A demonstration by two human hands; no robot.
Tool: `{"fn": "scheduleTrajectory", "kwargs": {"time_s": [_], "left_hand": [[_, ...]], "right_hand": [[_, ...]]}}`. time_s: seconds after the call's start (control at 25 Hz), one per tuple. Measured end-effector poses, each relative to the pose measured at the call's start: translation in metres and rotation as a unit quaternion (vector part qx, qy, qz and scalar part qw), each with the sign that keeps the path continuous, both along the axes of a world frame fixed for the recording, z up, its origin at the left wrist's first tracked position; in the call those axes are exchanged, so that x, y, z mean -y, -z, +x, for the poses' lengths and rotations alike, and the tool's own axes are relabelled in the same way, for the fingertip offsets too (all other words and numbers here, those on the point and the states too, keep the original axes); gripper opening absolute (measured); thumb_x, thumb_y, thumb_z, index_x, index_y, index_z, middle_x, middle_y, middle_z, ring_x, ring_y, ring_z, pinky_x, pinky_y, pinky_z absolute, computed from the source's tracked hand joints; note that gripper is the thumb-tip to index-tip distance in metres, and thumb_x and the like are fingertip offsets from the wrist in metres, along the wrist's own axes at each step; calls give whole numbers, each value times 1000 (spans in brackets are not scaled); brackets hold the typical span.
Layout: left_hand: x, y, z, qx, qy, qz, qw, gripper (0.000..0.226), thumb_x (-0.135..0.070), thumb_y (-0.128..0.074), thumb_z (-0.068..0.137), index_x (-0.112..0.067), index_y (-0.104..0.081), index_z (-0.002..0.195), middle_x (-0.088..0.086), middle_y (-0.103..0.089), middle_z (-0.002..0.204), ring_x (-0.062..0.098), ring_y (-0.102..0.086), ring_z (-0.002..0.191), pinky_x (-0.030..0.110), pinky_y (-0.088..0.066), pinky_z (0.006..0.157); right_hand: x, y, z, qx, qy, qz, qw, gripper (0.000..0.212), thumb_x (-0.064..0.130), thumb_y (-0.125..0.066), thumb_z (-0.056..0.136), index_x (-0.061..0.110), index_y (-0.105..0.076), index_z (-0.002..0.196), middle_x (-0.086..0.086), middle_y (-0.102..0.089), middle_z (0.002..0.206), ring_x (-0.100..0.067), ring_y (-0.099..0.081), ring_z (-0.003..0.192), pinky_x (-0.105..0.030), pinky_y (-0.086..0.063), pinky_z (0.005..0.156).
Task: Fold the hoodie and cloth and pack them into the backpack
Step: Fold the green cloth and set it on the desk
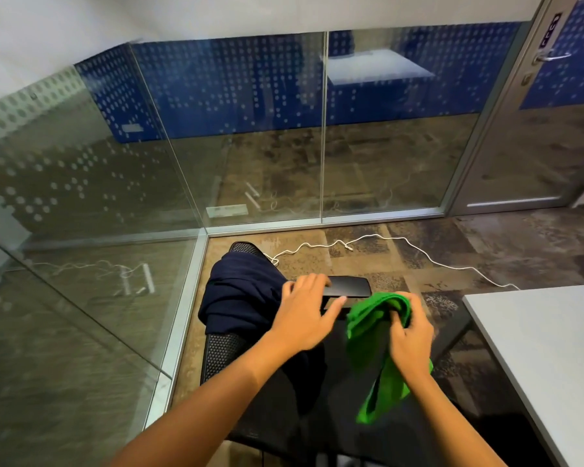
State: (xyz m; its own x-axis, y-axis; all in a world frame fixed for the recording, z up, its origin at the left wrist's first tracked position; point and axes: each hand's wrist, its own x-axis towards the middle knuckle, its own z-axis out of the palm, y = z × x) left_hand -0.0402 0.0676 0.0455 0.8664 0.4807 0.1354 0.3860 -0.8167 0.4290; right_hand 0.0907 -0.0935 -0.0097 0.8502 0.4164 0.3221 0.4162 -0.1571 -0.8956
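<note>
Head view shows your right hand (410, 335) curled around a bunched green cloth (378, 348), fingers pinching its upper folds while the rest of the cloth hangs down below your wrist in a loose tail. Your left hand (304, 315) is spread flat with fingers straight, hovering just left of the cloth, its fingertips over the black armrest (349, 286) of the chair; you cannot tell from this angle whether it touches anything. The two hands sit near each other but apart.

The navy hoodie (240, 298) lies crumpled in a heap over the black mesh office chair (221, 352), to the left of your left hand and draped toward the near side under your forearm. The chair stands in the corner by the glass partition (216, 129), on patterned brown carpet (486, 237).

A white cable (415, 247) snakes across the carpet beyond the chair, running right toward the white table (553, 348), whose corner fills the near right. A grey door frame with a lever handle (550, 57) stands at the far right.
</note>
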Motion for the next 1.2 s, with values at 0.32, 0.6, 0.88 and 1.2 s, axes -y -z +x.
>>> {"fn": "scheduleTrajectory", "kwargs": {"time_s": [0.32,0.6,0.88,1.2], "left_hand": [[-109,55,-28,-383,-162,156,896,132,-48,-86,64,-26,4,158,11,11,165,50,18,147,87,-11,96],[-110,62,-19,-306,-159,260,902,55,-20,-65,79,-16,-49,131,8,-56,113,37,-48,118,85,-13,99],[-113,35,-14,-198,-234,200,931,64,-14,-69,81,-10,-44,140,10,-57,116,32,-54,111,82,-23,101],[-77,-73,21,74,-239,131,959,67,-12,-67,82,-11,-40,144,10,-49,135,35,-44,127,68,-20,114]], "right_hand": [[24,23,12,-15,40,-61,997,27,-3,-56,93,22,-60,104,10,-64,92,-1,-59,85,-29,-44,77],[20,20,2,-8,-2,-73,997,31,-9,-57,92,20,-61,102,19,-64,95,14,-58,88,-2,-40,75],[36,14,10,-34,24,-67,997,25,-3,-57,94,20,-61,103,7,-65,90,-1,-61,85,-27,-42,78],[45,-14,30,-35,75,-28,996,16,-2,-54,94,11,-61,100,-4,-61,88,-22,-54,81,-31,-36,72]]}}
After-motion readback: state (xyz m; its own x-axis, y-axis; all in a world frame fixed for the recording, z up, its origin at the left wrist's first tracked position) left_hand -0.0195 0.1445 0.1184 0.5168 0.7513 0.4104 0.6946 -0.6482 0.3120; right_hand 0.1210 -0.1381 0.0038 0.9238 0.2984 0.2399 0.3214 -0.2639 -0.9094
